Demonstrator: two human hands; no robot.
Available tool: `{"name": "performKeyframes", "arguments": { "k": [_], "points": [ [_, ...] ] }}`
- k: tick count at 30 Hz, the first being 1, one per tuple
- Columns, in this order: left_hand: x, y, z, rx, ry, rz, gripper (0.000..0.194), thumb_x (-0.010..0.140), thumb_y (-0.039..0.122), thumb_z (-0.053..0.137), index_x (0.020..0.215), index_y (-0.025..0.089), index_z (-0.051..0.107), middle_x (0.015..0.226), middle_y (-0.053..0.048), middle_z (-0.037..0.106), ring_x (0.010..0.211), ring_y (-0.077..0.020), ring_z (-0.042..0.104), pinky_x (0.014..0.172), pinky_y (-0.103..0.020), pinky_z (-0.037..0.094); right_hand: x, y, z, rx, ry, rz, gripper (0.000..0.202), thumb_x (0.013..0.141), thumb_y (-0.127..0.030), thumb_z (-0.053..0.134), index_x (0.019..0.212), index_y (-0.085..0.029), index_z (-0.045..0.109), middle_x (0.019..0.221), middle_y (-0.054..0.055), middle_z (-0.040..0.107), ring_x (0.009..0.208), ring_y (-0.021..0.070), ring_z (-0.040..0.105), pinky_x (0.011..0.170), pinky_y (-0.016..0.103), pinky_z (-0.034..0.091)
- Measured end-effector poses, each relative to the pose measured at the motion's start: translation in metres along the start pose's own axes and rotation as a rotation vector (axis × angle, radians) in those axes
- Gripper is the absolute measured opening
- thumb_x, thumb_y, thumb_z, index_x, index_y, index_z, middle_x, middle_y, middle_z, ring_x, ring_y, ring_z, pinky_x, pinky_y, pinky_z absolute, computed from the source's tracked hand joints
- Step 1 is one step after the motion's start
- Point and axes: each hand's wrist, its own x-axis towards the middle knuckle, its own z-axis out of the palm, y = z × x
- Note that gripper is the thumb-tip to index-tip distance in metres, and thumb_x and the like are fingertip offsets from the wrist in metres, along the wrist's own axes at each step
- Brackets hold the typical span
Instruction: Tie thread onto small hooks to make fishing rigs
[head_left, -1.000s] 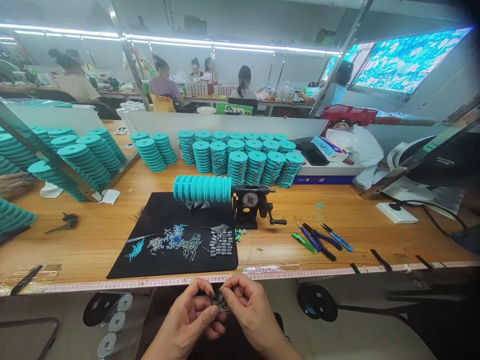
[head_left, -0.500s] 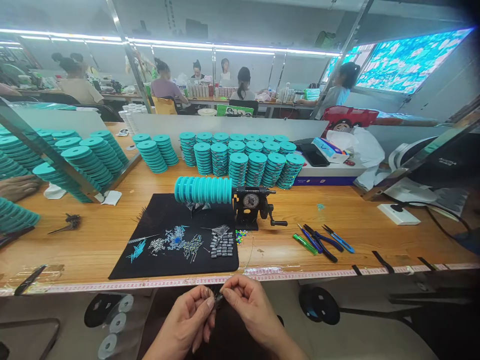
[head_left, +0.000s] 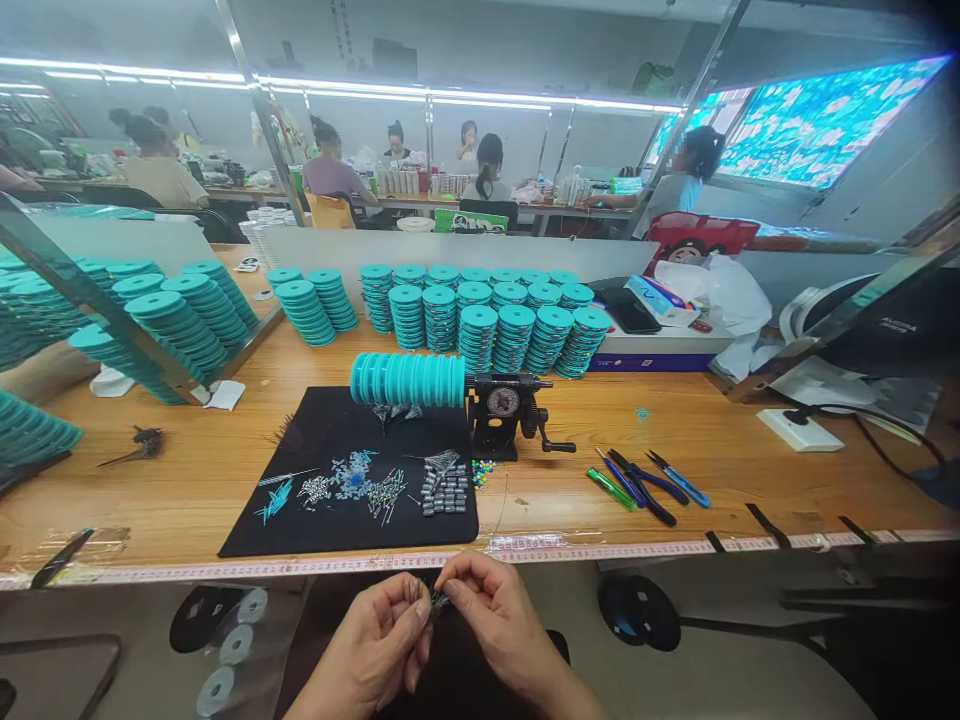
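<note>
Just below the table's front edge, my left hand (head_left: pixel 386 635) and my right hand (head_left: pixel 499 615) meet fingertip to fingertip. Both are pinched round something small, dark and thin, too small to name. Beyond them a black mat (head_left: pixel 262 520) bears grey cylinders (head_left: pixel 445 490), pins (head_left: pixel 387 493), clear bits (head_left: pixel 351 476), silver pieces (head_left: pixel 313 490) and turquoise strips (head_left: pixel 276 498). Behind the mat's right corner stands a hand-cranked winder (head_left: pixel 501 405) with a row of turquoise spools (head_left: pixel 409 380) on its shaft.
Pliers (head_left: pixel 651 482) and a green-handled tool (head_left: pixel 610 488) lie at the right. Stacked turquoise spools (head_left: pixel 480 340) line the back. A white power strip (head_left: pixel 801 428) sits far right. At left, a co-worker's forearm (head_left: pixel 52 368) reaches among stacks behind a metal post (head_left: pixel 142 330).
My right fingertips have shifted slightly left, closer to my left fingertips. The co-worker's hand at the left has moved behind the spools, leaving the forearm in view.
</note>
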Motion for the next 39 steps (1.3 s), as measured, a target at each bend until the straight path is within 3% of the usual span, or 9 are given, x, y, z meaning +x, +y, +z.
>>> {"name": "performKeyframes", "arguments": {
  "k": [12,17,21,26,30,33,36,39],
  "points": [
    [0.001,0.006,0.004,-0.025,-0.015,0.003,0.044,0.075,0.057,0.07,0.07,0.018,0.049,0.049,0.006,0.054,0.033,-0.0023,0.035,0.034,-0.013,0.028,-0.001,0.0,0.002,0.061,0.033,0.041,0.033,0.086,-0.049,0.064,0.085,-0.016,0.067,0.073,0.001,0.056,0.066,0.0128,0.043,0.059,0.023,0.034],
    [0.002,-0.001,0.0,-0.037,-0.012,0.006,0.042,0.077,0.055,0.069,0.073,0.018,0.05,0.049,0.006,0.054,0.033,-0.0024,0.036,0.034,-0.013,0.029,-0.002,-0.001,0.002,0.045,0.001,0.036,0.032,0.087,-0.047,0.064,0.083,-0.016,0.066,0.069,-0.001,0.049,0.063,0.012,0.039,0.057,0.023,0.031],
    [0.001,0.005,0.003,-0.02,-0.01,0.011,0.043,0.076,0.056,0.07,0.071,0.019,0.049,0.048,0.007,0.054,0.033,-0.0022,0.035,0.034,-0.013,0.028,-0.003,-0.003,0.001,0.063,0.002,0.029,0.03,0.086,-0.045,0.065,0.081,-0.015,0.067,0.066,-0.003,0.048,0.061,0.0111,0.037,0.056,0.023,0.03],
    [-0.002,0.02,0.012,0.032,0.038,-0.022,0.052,0.065,0.064,0.074,0.069,0.019,0.047,0.047,0.006,0.052,0.034,-0.0032,0.036,0.035,-0.015,0.029,-0.003,-0.005,0.004,0.077,-0.002,0.03,0.023,0.083,-0.038,0.069,0.081,-0.015,0.073,0.068,0.001,0.06,0.062,0.0118,0.048,0.059,0.023,0.037],
    [-0.004,0.024,0.013,0.061,0.023,-0.01,0.049,0.068,0.061,0.073,0.07,0.019,0.048,0.049,0.007,0.051,0.039,-0.0041,0.036,0.038,-0.015,0.031,-0.004,-0.005,0.005,0.097,-0.007,0.027,0.016,0.08,-0.032,0.072,0.081,-0.016,0.076,0.074,0.004,0.068,0.067,0.0148,0.057,0.064,0.024,0.042],
    [-0.004,0.026,0.013,0.076,0.007,-0.011,0.049,0.069,0.06,0.073,0.069,0.02,0.045,0.049,0.006,0.051,0.041,-0.0052,0.038,0.04,-0.016,0.032,-0.005,-0.001,0.004,0.031,-0.007,0.031,0.014,0.079,-0.029,0.071,0.078,-0.015,0.074,0.067,0.001,0.062,0.061,0.0122,0.051,0.059,0.023,0.038],
    [-0.004,0.03,0.015,0.128,0.01,-0.018,0.048,0.067,0.056,0.076,0.067,0.02,0.044,0.05,0.005,0.052,0.044,-0.0067,0.041,0.042,-0.018,0.033,-0.004,0.003,0.003,-0.09,-0.007,0.053,0.013,0.081,-0.026,0.066,0.076,-0.015,0.07,0.059,-0.005,0.046,0.055,0.0095,0.035,0.052,0.022,0.028],
    [-0.003,0.032,0.018,0.189,-0.002,-0.031,0.046,0.068,0.053,0.076,0.066,0.019,0.044,0.052,0.005,0.053,0.046,-0.0082,0.045,0.044,-0.019,0.036,-0.002,0.005,0.006,-0.028,-0.011,0.094,0.015,0.081,-0.027,0.065,0.074,-0.015,0.064,0.058,-0.007,0.037,0.055,0.0093,0.029,0.051,0.023,0.024]
  ]
}}
